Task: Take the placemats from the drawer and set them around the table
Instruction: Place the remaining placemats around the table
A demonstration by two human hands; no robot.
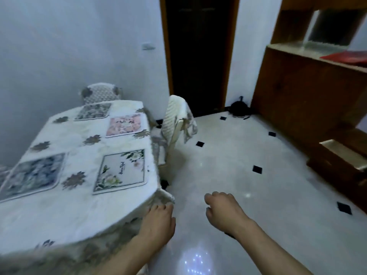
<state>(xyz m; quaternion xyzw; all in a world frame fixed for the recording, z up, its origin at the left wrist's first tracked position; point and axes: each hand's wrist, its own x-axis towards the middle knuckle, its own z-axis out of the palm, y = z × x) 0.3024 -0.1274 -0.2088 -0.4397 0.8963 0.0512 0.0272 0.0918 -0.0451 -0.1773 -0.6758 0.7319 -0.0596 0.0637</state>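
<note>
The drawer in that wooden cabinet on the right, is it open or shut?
Open. The drawer juts out from the wooden cabinet over the floor, its pale inside showing from above.

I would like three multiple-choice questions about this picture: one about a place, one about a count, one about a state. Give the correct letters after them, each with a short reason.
1. Where does the pink placemat lie?
A. on the floor
B. on the table, at the far right side
C. on the wooden shelf

2. How many placemats lie on the table?
A. two
B. four
C. six

3. What state is the drawer in?
A. pulled open
B. pushed shut
C. taken out and on the table

Answers:
1 B, it lies on the tablecloth beside the chair.
2 B, a grey one, the pink one, a blue one and a white one with flowers.
3 A, its inside shows, standing out from the cabinet.

Both hands, left and right, hold nothing.
</note>
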